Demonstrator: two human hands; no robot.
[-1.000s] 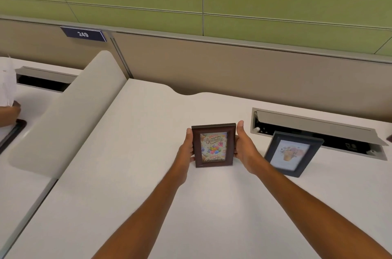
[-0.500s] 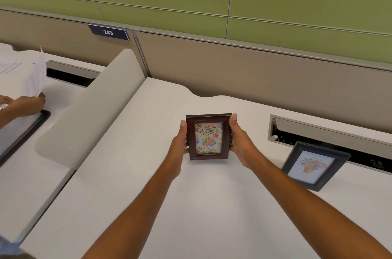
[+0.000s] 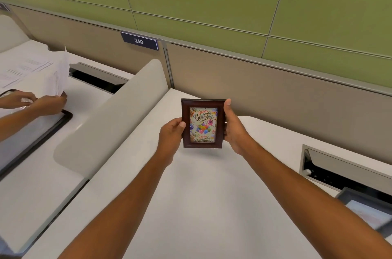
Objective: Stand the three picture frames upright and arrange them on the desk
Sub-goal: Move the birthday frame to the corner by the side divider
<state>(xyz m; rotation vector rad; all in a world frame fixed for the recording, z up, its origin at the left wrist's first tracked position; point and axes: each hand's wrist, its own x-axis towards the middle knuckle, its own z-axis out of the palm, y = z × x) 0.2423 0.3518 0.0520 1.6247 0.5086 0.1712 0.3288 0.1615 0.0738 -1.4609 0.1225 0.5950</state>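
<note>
Above the desk (image 3: 201, 195), both hands grip the brown frame (image 3: 203, 123).

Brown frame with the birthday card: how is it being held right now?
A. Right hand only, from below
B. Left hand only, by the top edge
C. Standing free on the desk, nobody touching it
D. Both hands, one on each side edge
D: the left hand grips the left edge of the brown frame and the right hand grips its right edge, picture facing the camera.
</note>
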